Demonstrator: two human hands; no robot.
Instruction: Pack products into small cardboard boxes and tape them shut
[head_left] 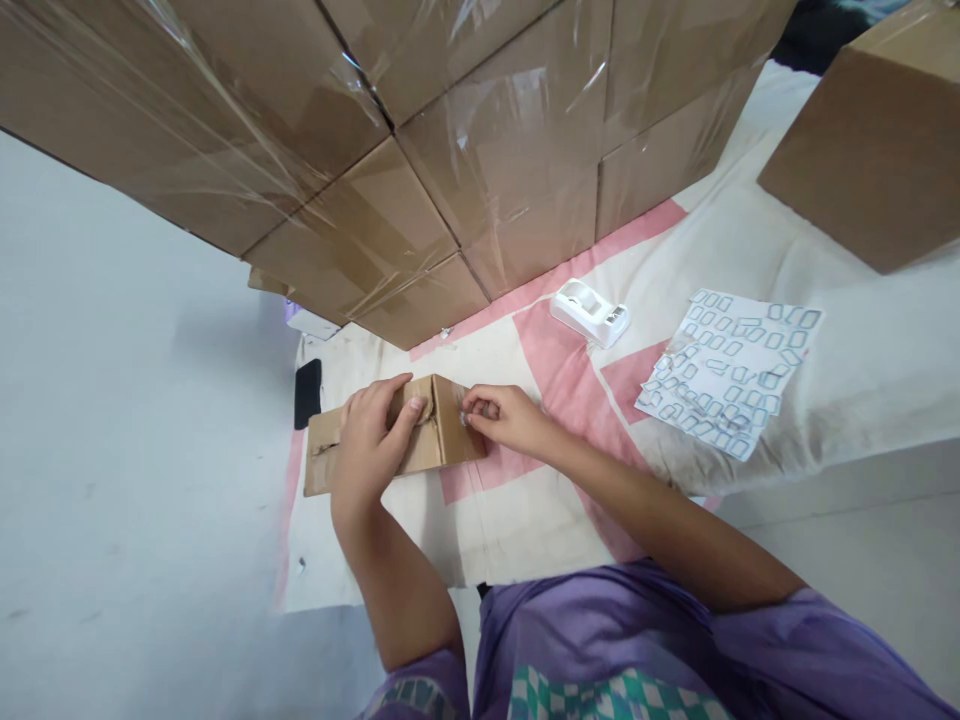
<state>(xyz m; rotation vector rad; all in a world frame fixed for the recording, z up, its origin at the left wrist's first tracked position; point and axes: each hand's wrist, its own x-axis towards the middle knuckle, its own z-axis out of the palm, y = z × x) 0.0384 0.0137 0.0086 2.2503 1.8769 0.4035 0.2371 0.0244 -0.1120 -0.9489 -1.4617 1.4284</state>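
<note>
Cardboard box, long and narrow, lies on a pink-and-white cloth in front of the person, near a stack of film-wrapped cartons. The left hand is spread across its top, the fingers reaching toward the far edge and the thumb beside a torn-looking patch. The right hand is at the end panel, fingers bent and tips drawn together; whether they pinch something small cannot be told. The box looks light and fairly stiff, with dry, grippy faces, though the torn patch would probably give under pressure. The best hold seems to be across the two long sides, clear of the tear. A white tape dispenser and printed sheets lie to the right.
</note>
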